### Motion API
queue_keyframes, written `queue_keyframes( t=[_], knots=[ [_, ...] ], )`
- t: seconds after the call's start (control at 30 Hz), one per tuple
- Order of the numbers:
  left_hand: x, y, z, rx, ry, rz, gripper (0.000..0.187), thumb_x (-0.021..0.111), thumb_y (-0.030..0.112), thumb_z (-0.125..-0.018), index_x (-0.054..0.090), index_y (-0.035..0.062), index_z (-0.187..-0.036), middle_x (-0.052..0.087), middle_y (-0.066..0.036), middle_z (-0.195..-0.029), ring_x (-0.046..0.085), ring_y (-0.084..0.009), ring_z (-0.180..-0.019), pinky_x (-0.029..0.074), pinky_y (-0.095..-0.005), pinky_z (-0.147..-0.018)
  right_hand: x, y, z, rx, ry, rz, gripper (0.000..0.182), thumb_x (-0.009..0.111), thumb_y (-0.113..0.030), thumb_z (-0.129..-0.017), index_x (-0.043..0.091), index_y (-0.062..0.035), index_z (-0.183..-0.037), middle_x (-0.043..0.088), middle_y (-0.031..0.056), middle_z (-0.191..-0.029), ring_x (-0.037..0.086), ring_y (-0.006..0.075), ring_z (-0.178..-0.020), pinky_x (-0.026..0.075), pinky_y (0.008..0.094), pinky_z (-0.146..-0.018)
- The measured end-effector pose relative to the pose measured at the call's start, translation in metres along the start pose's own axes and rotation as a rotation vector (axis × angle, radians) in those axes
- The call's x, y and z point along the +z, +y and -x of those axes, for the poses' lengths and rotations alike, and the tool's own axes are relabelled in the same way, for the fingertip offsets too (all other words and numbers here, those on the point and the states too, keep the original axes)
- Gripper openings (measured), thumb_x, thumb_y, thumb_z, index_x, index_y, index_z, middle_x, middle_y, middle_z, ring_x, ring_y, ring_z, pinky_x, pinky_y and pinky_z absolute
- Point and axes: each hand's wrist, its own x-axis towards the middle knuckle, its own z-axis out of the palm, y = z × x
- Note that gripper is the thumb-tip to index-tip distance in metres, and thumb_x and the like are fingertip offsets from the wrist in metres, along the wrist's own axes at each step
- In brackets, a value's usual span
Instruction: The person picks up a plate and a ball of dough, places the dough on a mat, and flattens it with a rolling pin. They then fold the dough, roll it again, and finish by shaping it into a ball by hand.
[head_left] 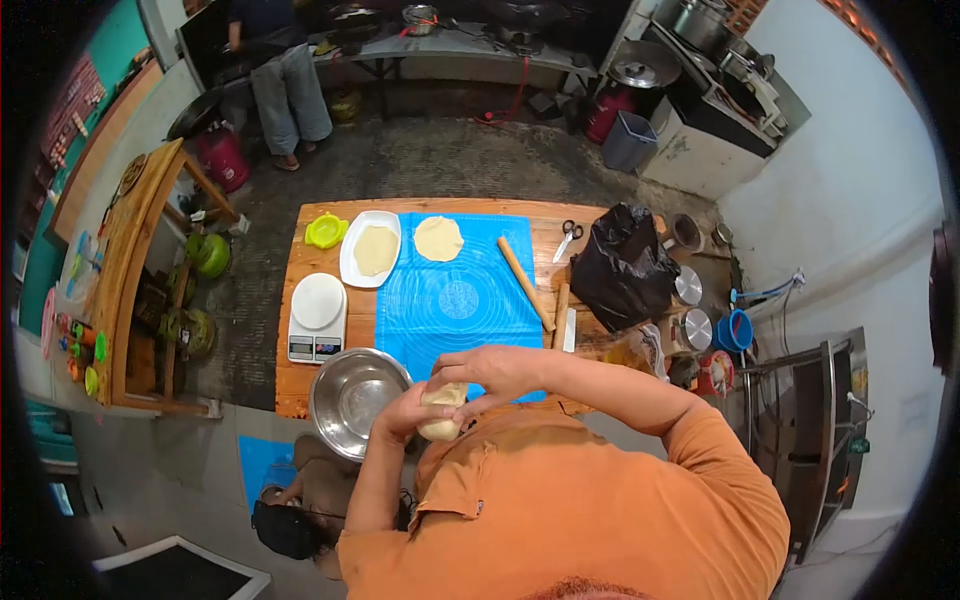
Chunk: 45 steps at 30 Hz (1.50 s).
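Note:
A lump of pale dough (443,412) is held close to my body between both hands, near the table's front edge. My left hand (408,410) wraps round its left side. From above and the right, my right hand (490,375) curls over it. Just left of my hands stands a steel bowl (360,395). Beyond them lies a blue mat (440,325) with a flat round of dough (438,239) at its far edge and a wooden rolling pin (526,284) across its right side.
A digital scale (318,315), a white dish (370,249) with flat dough and a green container (326,231) are at the left. Scissors (567,240) and a black bag (625,265) lie right. One person (290,90) stands beyond; another (310,500) is low at the left.

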Motion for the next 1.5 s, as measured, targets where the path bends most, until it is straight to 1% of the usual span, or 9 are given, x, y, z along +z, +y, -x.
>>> queue_keyframes(
  t=[0.23, 0.57, 0.87, 1.07, 1.13, 1.2, 1.3, 1.37, 1.5],
  knots=[
    [0.022, 0.023, 0.013, 0.034, -0.109, 0.073, 0.051, 0.084, 0.028, -0.084, 0.065, -0.0039, -0.12, 0.073, -0.015, -0.103, 0.074, -0.0252, -0.095, 0.06, -0.0384, -0.086, 0.016, 0.003, -0.004, -0.09, 0.086, 0.021, 0.038, 0.075, -0.033, -0.098, 0.063, -0.0067, -0.121, 0.062, 0.0137, -0.121, 0.069, 0.0369, -0.097, 0.057, 0.0473, -0.079],
    [0.022, 0.018, 0.012, 0.078, -0.112, 0.103, 0.065, 0.083, 0.043, -0.088, 0.064, -0.0063, -0.126, 0.074, -0.017, -0.105, 0.075, -0.0254, -0.093, 0.061, -0.036, -0.083, 0.013, 0.003, -0.003, -0.098, 0.214, 0.059, 0.027, 0.073, -0.028, -0.096, 0.062, -0.007, -0.109, 0.061, 0.0116, -0.11, 0.067, 0.0358, -0.091, 0.056, 0.0466, -0.075],
    [0.036, 0.042, -0.002, 0.317, 0.372, -0.256, 0.038, 0.076, 0.023, -0.099, 0.068, 0.0004, -0.129, 0.074, -0.003, -0.111, 0.068, -0.0086, -0.099, 0.055, -0.0265, -0.087, -0.003, 0.012, -0.008, -0.091, 0.593, 0.04, 0.029, 0.079, -0.009, -0.085, 0.066, -0.0051, -0.111, 0.066, 0.013, -0.109, 0.069, 0.0342, -0.096, 0.057, 0.0408, -0.081],
    [0.042, 0.067, -0.004, 0.244, 0.288, -0.129, 0.043, 0.074, 0.031, -0.1, 0.069, -0.0027, -0.126, 0.074, -0.003, -0.102, 0.069, -0.0083, -0.087, 0.056, -0.0249, -0.076, -0.02, 0.007, -0.011, 0.367, 0.556, -0.529, 0.026, 0.079, -0.017, -0.092, 0.07, -0.0061, -0.114, 0.071, 0.0037, -0.096, 0.068, 0.0142, -0.084, 0.055, 0.0292, -0.074],
    [0.045, 0.071, -0.003, 0.22, 0.251, -0.067, 0.046, 0.072, 0.031, -0.099, 0.066, -0.0045, -0.128, 0.074, -0.008, -0.103, 0.072, -0.0136, -0.088, 0.059, -0.0278, -0.077, -0.037, 0.0, -0.006, 0.451, 0.345, -0.587, 0.026, 0.077, -0.022, -0.096, 0.072, -0.0064, -0.117, 0.071, -0.0003, -0.093, 0.065, 0.008, -0.08, 0.054, 0.0252, -0.071],
    [0.044, 0.075, -0.003, 0.202, 0.205, -0.01, 0.049, 0.071, 0.031, -0.098, 0.064, -0.0064, -0.129, 0.075, -0.014, -0.103, 0.075, -0.0189, -0.089, 0.062, -0.0308, -0.077, -0.045, -0.001, 0.002, 0.469, 0.26, -0.538, 0.04, 0.078, -0.024, -0.096, 0.068, -0.0074, -0.131, 0.071, 0.0033, -0.108, 0.066, 0.0104, -0.091, 0.056, 0.0273, -0.079],
    [0.04, 0.079, -0.002, 0.158, 0.225, -0.031, 0.051, 0.071, 0.03, -0.097, 0.062, -0.007, -0.131, 0.075, -0.015, -0.102, 0.075, -0.02, -0.086, 0.063, -0.0315, -0.075, -0.047, 0.0, 0.005, 0.12, 0.345, -0.388, 0.063, 0.079, -0.023, -0.093, 0.056, -0.0075, -0.15, 0.065, 0.0107, -0.131, 0.066, 0.0156, -0.109, 0.056, 0.0308, -0.087],
    [0.04, 0.08, -0.001, 0.124, 0.244, 0.013, 0.05, 0.071, 0.029, -0.097, 0.062, -0.0067, -0.13, 0.074, -0.015, -0.103, 0.076, -0.0207, -0.084, 0.063, -0.0316, -0.073, -0.056, -0.011, 0.006, -0.061, 0.292, 0.067, 0.078, 0.081, -0.027, -0.091, 0.046, -0.0127, -0.159, 0.056, 0.0127, -0.148, 0.06, 0.0258, -0.13, 0.054, 0.0384, -0.101],
    [0.031, 0.076, -0.004, 0.072, 0.159, 0.027, 0.05, 0.071, 0.028, -0.096, 0.06, -0.0066, -0.131, 0.074, -0.015, -0.105, 0.076, -0.0216, -0.086, 0.064, -0.0326, -0.075, -0.054, -0.022, -0.003, -0.07, 0.191, 0.192, 0.075, 0.082, -0.029, -0.09, 0.05, -0.0134, -0.156, 0.058, 0.0138, -0.146, 0.063, 0.0332, -0.129, 0.056, 0.0424, -0.099]
  ],
)
